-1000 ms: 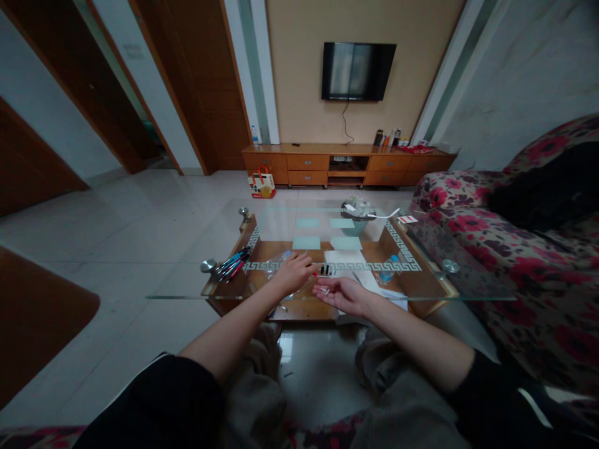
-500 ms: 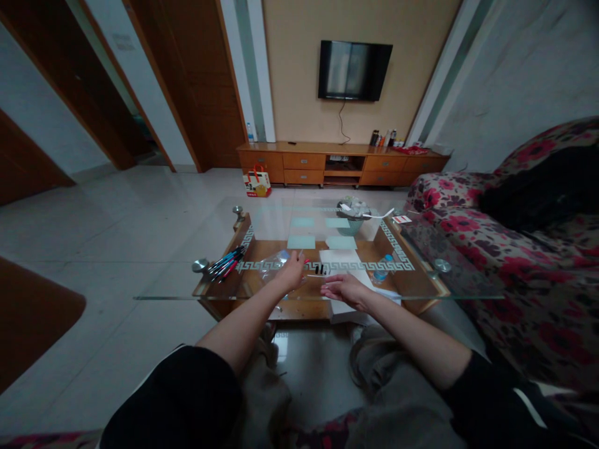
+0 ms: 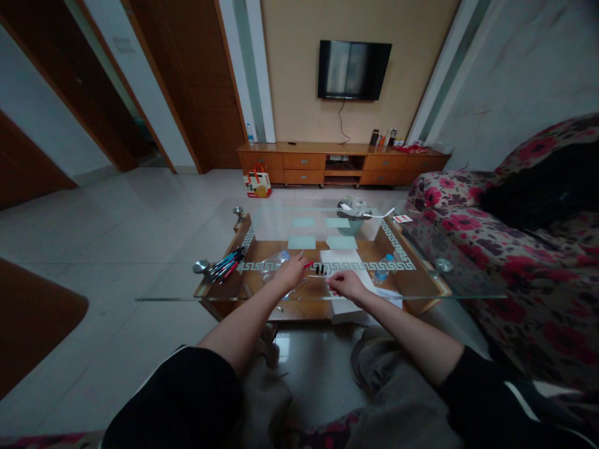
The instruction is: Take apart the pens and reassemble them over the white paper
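My left hand (image 3: 291, 272) is closed over the glass table, and a short red pen-like piece (image 3: 308, 265) sticks out at its fingertips. Across from it, my right hand (image 3: 345, 285) pinches the right end of a thin white stick (image 3: 318, 276), perhaps a pen refill. The stick lies level in the gap between both hands. Just beyond it are several small black pieces (image 3: 321, 269), too small to name. A clear plastic bag (image 3: 271, 265) shows beside my left hand. Farther left, a bundle of pens (image 3: 227, 265) in blue, black and red rests on the glass.
The glass tabletop (image 3: 276, 215) has a sharp front edge near my forearms. A basket (image 3: 353, 221) with crumpled plastic stands at its far side. Under the glass appear a white box (image 3: 346, 307) and a blue-capped bottle (image 3: 384, 267). A flowered sofa (image 3: 468, 240) flanks the right.
The fingers of my right hand were spread and have closed into a pinch at the stick's end. The red piece shows more at my left hand, which has tilted slightly downward.
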Demonstrator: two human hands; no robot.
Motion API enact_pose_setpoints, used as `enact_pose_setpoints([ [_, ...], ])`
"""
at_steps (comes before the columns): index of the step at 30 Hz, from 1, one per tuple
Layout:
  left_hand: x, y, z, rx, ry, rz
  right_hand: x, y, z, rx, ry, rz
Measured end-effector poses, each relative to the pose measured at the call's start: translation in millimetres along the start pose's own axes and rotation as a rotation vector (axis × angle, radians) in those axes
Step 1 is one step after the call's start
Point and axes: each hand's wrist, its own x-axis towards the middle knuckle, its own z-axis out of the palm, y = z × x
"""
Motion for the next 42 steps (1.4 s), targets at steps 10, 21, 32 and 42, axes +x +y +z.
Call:
enact_pose_setpoints([
  [10,-17.2,-1.7,-15.9,0.021,-0.007,0.033,5.9,3.5,4.6,0.1,0.003,0.06],
  [21,-17.9,-3.8,-14.1,-0.016,-0.006,0.017,5.3,-2.5,-16.2,-0.397,0.119,-0.093],
  [32,-16.5,-5.5,-12.3,-0.024,-0.016,0.022,6.8,0.3,-18.1,-0.411,0.139,-0.096],
  [42,-18.1,-0.7,-23.3,-0.012,0.051,0.079,0.3,-14.2,-38.4,-0.65,0.225,-0.216],
])
